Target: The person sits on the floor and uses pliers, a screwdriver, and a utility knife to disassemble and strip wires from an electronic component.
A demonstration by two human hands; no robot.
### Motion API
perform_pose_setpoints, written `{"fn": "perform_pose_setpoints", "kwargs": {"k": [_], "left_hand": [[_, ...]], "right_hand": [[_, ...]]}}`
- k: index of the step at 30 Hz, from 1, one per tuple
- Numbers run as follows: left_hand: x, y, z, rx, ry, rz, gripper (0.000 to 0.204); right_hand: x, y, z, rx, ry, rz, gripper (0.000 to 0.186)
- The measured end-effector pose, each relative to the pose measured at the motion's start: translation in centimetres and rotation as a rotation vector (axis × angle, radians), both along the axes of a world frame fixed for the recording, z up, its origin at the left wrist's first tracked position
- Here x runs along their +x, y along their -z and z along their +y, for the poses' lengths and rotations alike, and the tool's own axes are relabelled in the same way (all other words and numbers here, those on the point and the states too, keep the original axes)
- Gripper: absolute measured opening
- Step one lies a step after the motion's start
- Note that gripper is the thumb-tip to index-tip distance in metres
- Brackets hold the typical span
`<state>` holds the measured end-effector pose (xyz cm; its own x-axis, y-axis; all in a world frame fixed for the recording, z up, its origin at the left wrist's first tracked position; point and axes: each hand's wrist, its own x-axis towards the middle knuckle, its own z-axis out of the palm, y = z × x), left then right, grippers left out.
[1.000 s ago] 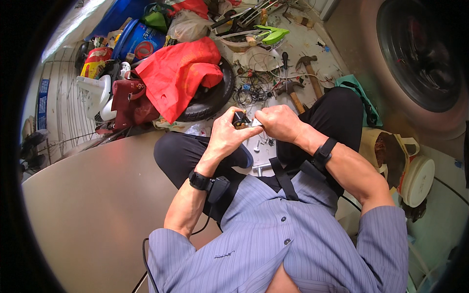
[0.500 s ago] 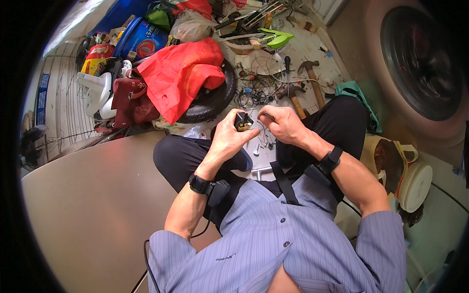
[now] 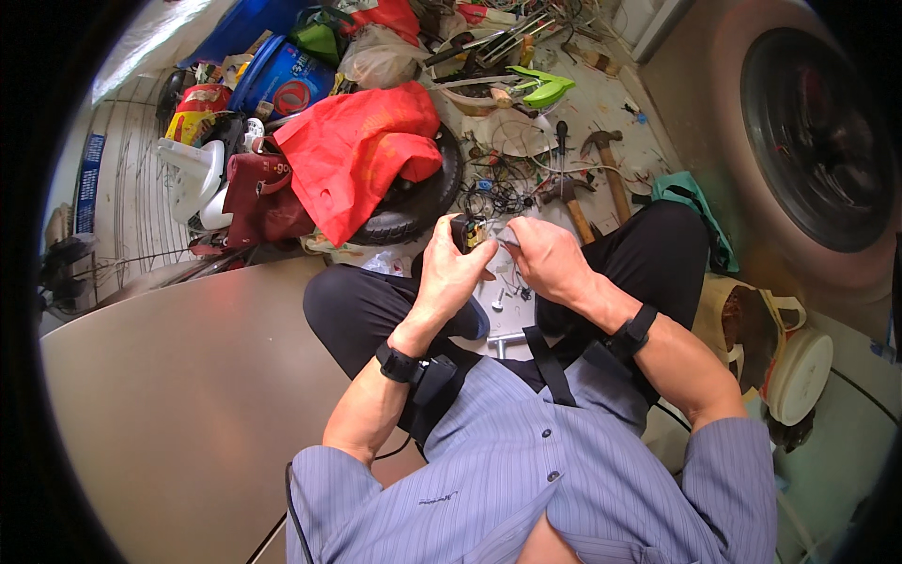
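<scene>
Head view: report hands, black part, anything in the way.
Left hand gripping black part. Right hand close, pinching small grey piece. No blockage seen; tangled wires lie beyond.

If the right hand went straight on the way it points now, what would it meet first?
Probably the small black part held in the left hand, just beyond the right hand's fingertips; exact depth is unclear.

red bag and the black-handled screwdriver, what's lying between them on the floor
In the head view, the tyre, a tangle of dark wires and a pale flat piece lie between the red bag and the screwdriver.
</scene>
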<state>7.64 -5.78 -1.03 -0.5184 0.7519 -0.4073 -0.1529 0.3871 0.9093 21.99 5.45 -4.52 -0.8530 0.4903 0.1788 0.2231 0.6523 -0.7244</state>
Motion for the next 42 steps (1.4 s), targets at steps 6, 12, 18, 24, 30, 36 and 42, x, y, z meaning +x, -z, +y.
{"fn": "perform_pose_setpoints", "kwargs": {"k": [6,12,18,24,30,36,42], "left_hand": [[0.8,0.4,0.6,-0.005,-0.017,0.065,0.041],[1.5,0.1,1.0,-0.019,-0.009,0.119,0.043],[1.9,0.5,1.0,0.005,-0.046,0.079,0.043],[2.7,2.0,1.3,-0.049,-0.101,0.360,0.042],[2.0,0.7,1.7,0.141,-0.240,-0.080,0.039],[2.0,1.3,1.0,0.138,-0.235,0.007,0.040],[2.0,1.0,0.8,0.152,-0.209,0.029,0.040]], "right_hand": [[-0.8,-0.1,-0.5,0.145,0.017,-0.002,0.012],[-0.9,-0.1,-0.6,0.168,0.052,-0.019,0.013],[-1.0,-0.2,-1.0,0.170,0.116,-0.047,0.016],[-1.8,0.6,-0.7,0.061,0.241,-0.006,0.017],[-1.6,-0.3,0.2,0.080,0.253,-0.028,0.016],[-1.8,-0.4,-0.1,0.111,0.120,0.051,0.017],[-1.8,-0.8,-0.1,0.158,0.037,0.034,0.024]]}}
